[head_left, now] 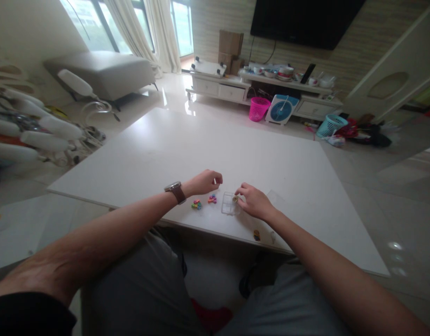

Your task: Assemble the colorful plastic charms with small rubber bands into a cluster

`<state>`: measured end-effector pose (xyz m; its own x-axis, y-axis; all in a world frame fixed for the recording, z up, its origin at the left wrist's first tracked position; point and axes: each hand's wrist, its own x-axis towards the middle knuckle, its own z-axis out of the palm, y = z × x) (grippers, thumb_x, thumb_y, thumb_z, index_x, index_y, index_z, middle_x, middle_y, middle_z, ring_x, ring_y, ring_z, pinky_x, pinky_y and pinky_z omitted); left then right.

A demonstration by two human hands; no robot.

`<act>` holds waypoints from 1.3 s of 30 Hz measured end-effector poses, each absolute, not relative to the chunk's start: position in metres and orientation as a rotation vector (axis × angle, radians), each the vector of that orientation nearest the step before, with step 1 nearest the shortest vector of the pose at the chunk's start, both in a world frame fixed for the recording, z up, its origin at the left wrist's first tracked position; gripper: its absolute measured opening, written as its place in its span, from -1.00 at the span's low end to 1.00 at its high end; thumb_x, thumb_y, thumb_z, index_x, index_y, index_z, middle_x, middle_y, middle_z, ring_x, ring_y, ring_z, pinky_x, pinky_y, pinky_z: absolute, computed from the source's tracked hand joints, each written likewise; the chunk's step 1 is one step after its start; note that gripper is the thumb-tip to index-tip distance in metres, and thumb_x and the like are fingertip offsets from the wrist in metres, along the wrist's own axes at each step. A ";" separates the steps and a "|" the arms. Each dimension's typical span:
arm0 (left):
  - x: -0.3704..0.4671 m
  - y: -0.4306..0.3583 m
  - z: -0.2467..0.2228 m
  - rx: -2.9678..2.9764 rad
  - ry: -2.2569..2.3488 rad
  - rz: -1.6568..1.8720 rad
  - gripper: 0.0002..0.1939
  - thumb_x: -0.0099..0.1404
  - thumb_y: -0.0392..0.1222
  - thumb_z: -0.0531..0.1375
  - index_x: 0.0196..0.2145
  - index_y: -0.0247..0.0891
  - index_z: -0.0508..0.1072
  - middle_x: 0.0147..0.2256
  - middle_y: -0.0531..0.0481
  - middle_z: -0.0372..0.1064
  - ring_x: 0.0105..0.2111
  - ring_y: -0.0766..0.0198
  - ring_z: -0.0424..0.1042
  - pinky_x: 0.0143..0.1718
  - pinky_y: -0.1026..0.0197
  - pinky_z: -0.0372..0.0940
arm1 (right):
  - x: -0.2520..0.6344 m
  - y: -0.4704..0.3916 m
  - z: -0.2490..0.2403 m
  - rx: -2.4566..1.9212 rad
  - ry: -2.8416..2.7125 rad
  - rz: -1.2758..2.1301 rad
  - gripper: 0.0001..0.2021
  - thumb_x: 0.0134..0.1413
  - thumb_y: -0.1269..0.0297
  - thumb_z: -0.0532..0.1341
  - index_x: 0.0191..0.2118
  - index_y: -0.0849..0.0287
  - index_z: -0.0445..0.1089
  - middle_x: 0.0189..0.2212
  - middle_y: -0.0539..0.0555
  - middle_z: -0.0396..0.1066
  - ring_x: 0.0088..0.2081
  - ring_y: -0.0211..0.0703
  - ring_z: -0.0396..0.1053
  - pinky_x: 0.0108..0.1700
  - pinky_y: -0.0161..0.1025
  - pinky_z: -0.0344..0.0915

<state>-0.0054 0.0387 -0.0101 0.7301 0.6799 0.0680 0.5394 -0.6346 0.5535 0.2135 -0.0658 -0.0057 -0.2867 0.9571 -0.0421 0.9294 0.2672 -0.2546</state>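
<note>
Right hand [249, 199] pinches a small yellowish piece [235, 199] at the clear box [229, 208] near the surface's front edge [207, 229]; a light, steady grip seems best. Left hand [211, 180] hovers, half-curled; its hold I cannot tell.

No text, labels, brands or numbers legible.

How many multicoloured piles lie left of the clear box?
2: one pile nearer the clear box, another pile farther left; the left hand could hide more.
</note>
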 end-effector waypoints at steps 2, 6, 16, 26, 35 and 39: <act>-0.006 0.039 -0.010 2.429 0.922 0.374 -0.78 0.15 -0.34 0.13 -0.29 -0.28 0.55 -0.36 -0.02 0.52 -0.42 0.34 0.42 -0.37 0.32 0.27 | 0.214 -0.066 -0.005 -1.812 -2.424 0.396 -0.81 0.17 0.32 0.14 -0.18 0.11 0.50 -0.18 0.05 0.37 -0.24 -0.22 0.35 -0.24 -0.32 0.17; -0.007 0.041 -0.012 2.433 0.907 0.376 -0.79 0.15 -0.33 0.13 -0.30 -0.28 0.55 -0.36 -0.01 0.52 -0.41 0.34 0.42 -0.36 0.32 0.27 | 0.214 -0.066 -0.004 -1.833 -2.420 0.413 -0.80 0.16 0.34 0.14 -0.16 0.10 0.49 -0.17 0.04 0.37 -0.23 -0.23 0.35 -0.24 -0.33 0.17; -0.014 0.051 -0.016 2.429 0.952 0.358 -0.80 0.15 -0.31 0.14 -0.32 -0.28 0.55 -0.39 -0.01 0.51 -0.40 0.33 0.43 -0.34 0.31 0.26 | 0.216 -0.066 -0.004 -1.885 -2.372 0.341 -0.82 0.16 0.30 0.14 -0.19 0.11 0.48 -0.18 0.05 0.38 -0.25 -0.21 0.34 -0.29 -0.31 0.14; -0.016 0.054 -0.016 2.422 0.987 0.325 -0.79 0.14 -0.32 0.15 -0.30 -0.28 0.57 -0.38 -0.02 0.52 -0.41 0.33 0.43 -0.34 0.32 0.28 | 0.216 -0.067 -0.004 -1.785 -2.400 0.421 -0.84 0.14 0.36 0.17 -0.22 0.10 0.50 -0.19 0.03 0.37 -0.28 -0.25 0.34 -0.25 -0.32 0.17; -0.015 0.053 -0.018 2.431 0.958 0.331 -0.80 0.14 -0.31 0.15 -0.31 -0.29 0.56 -0.39 -0.02 0.51 -0.43 0.34 0.42 -0.35 0.31 0.27 | 0.215 -0.067 -0.011 -1.860 -2.339 0.352 -0.85 0.20 0.19 0.19 -0.30 0.10 0.47 -0.23 0.01 0.37 -0.28 -0.23 0.34 -0.30 -0.31 0.14; -0.015 0.053 -0.018 2.431 0.966 0.320 -0.80 0.14 -0.31 0.15 -0.31 -0.28 0.56 -0.39 -0.01 0.51 -0.43 0.34 0.42 -0.35 0.31 0.27 | 0.215 -0.065 -0.014 -1.901 -2.247 0.318 -0.87 0.19 0.21 0.20 -0.24 0.11 0.45 -0.24 0.02 0.38 -0.28 -0.23 0.34 -0.28 -0.31 0.15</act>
